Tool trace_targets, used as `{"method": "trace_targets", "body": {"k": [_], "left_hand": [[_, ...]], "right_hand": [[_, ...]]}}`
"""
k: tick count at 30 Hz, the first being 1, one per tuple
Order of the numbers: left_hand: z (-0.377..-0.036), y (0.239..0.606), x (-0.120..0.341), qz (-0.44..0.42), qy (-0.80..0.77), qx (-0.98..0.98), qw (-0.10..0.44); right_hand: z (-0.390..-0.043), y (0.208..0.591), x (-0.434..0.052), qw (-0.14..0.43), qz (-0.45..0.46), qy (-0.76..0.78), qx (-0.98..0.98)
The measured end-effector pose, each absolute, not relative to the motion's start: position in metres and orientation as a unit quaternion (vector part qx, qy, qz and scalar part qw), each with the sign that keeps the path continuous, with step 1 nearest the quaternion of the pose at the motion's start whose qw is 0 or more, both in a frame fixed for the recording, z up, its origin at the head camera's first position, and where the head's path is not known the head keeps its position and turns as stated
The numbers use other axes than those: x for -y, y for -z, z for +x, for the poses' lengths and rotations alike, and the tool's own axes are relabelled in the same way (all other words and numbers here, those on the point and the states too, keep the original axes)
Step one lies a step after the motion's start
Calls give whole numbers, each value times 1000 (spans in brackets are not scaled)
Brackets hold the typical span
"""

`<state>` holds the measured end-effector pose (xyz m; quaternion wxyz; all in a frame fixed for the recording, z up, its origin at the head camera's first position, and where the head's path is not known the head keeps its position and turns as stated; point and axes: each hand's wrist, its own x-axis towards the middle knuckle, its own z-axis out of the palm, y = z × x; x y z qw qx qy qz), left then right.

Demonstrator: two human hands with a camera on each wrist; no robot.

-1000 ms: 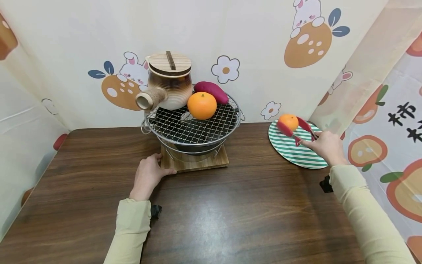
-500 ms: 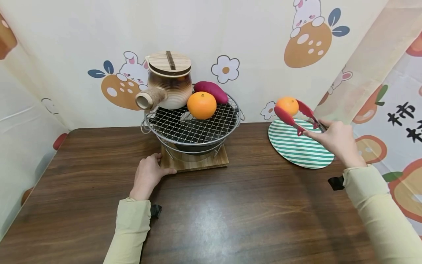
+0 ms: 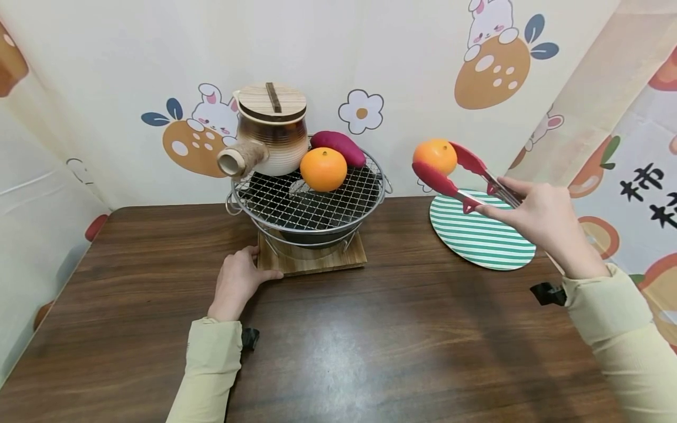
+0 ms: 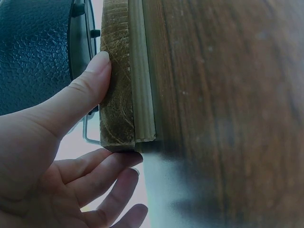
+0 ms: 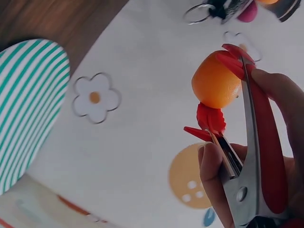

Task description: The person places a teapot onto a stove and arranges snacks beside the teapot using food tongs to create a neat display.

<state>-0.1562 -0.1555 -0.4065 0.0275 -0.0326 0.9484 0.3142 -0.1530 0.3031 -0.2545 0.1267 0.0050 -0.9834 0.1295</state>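
My right hand (image 3: 545,217) holds red-tipped metal tongs (image 3: 441,179), whose two tips pinch a small orange (image 3: 431,155) above the table. In the right wrist view the orange (image 5: 213,83) sits between the red tips. At the wooden board (image 3: 312,264) under the grill, my left hand (image 3: 238,279) grips the front left corner; the left wrist view has the thumb on the board's front edge (image 4: 118,95) and fingertips against its side. On the grill's wire mesh (image 3: 307,205) lie another orange (image 3: 324,170) and a purple sweet potato (image 3: 338,145).
A clay pot (image 3: 275,141) with a wooden lid and side handle stands at the mesh's back left. A green-and-white striped oval mat (image 3: 481,241) lies at the table's back right. Patterned cloth (image 3: 396,59) hangs behind the brown table (image 3: 338,346).
My right hand has lifted the orange off the striped mat with the tongs and carried it up and leftward. The left hand has stayed at the board.
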Motion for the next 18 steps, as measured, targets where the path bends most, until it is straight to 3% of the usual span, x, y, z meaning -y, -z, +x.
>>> {"method": "trace_targets", "body": {"k": [18], "left_hand": [[-156,407,155,-30,-316,-948,24]], "right_hand": [[-133,232,-254,130,70,-131,980]]}}
